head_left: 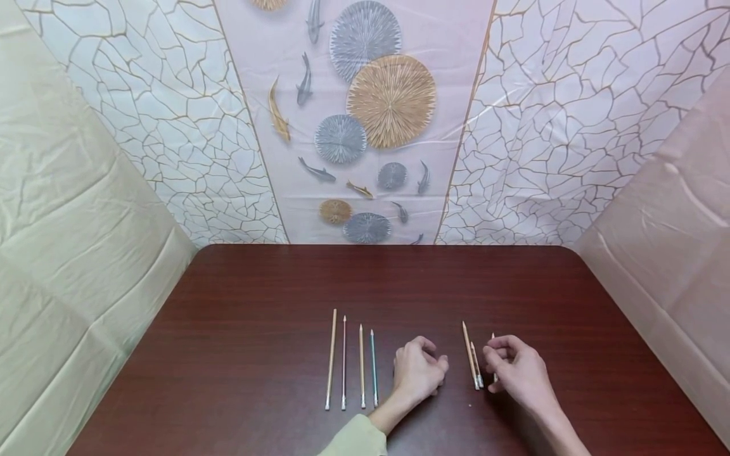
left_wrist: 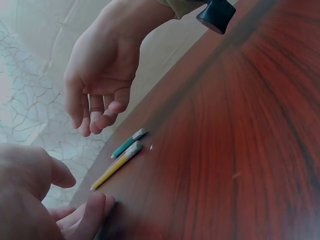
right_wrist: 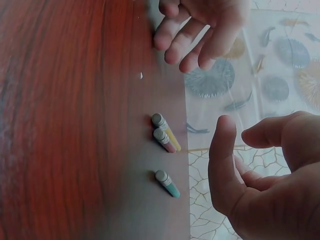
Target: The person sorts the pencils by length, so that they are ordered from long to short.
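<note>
In the head view my left hand point(head_left: 419, 367) hovers over the table with fingers loosely bent and nothing in them. My right hand point(head_left: 521, 373) is to its right, above a short teal pencil point(right_wrist: 167, 183) that it partly hides in the head view. Thumb and fingers of the right hand point(right_wrist: 265, 175) stand apart, holding nothing. Between the hands lie a longer yellow pencil point(head_left: 469, 351) and a short reddish pencil point(head_left: 476, 364), side by side with their eraser ends toward me. The left wrist view shows the left hand point(left_wrist: 55, 200) near the yellow pencil point(left_wrist: 112, 170).
Left of my left hand several pencils lie in a spaced row: a light wooden one point(head_left: 331, 358), a dark red one point(head_left: 344, 361), a yellow one point(head_left: 362, 364) and a teal one point(head_left: 374, 367). A tiny white speck point(head_left: 470, 405) lies on the dark wooden table point(head_left: 228, 329). Patterned cloth hangs behind.
</note>
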A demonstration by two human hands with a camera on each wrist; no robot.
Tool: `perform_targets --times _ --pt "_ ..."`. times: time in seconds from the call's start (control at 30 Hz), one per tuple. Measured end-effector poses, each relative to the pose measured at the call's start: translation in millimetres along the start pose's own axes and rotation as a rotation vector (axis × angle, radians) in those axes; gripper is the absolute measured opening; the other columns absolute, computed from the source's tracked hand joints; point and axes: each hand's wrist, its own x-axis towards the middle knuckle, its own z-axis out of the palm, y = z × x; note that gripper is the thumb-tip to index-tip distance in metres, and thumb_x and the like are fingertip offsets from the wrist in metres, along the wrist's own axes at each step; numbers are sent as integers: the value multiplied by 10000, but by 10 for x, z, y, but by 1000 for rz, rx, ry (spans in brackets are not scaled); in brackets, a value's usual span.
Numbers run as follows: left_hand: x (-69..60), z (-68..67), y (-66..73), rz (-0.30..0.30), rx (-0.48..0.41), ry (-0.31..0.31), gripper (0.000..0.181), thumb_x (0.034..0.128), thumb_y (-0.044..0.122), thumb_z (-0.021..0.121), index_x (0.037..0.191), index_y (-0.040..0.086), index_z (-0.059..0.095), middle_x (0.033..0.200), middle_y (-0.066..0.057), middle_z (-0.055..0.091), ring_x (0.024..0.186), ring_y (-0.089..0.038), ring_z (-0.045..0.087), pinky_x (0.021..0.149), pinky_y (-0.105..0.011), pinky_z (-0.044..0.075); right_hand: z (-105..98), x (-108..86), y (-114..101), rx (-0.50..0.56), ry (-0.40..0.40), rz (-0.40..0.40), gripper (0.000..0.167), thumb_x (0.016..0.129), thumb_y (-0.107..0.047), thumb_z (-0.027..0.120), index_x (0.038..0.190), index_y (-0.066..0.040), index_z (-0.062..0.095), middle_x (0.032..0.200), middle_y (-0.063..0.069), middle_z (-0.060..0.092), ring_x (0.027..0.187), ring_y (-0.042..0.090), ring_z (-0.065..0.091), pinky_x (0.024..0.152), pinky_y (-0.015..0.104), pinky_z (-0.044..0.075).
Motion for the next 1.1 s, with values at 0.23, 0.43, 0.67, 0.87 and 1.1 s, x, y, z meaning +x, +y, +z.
perform_targets --times 0.23,0.43,0.67,0.87,1.1 --pt "-3 117 47 -3 -6 10 192 790 148 762 949 79 679 588 176 628 314 3 491 722 -235 503 -29 -21 14 4 8 3 272 943 -33 629 1164 114 569 868 157 652 650 199 656 517 370 564" --pt "9 209 70 -54 -81 -1 206 776 115 771 945 78 660 580 163 622 310 -14 502 629 -172 492 -39 -25 28 5 3 24 286 940 -25 628 1180 114 559 859 149 649 626 197 644 520 366 563" --pt "34 284 88 -17 -41 -7 228 764 127 770 955 81 655 576 184 619 319 15 496 698 -189 494 -53 -31 41 7 8 23 302 936 -30 639 1187 115 552 879 154 651 630 195 653 516 370 563" --pt "54 342 104 32 42 31 262 712 159 807 935 100 684 608 161 637 527 12 573 685 -257 489 -62 -34 44 8 14 22 298 934 -32 635 1178 117 550 891 175 654 635 211 663 517 373 563" --pt "88 428 130 63 98 52 280 669 175 821 907 118 682 635 131 638 659 -68 594 657 -274 471 -74 -29 52 2 25 23 289 930 -36 624 1168 112 554 901 192 654 628 238 667 518 375 563"
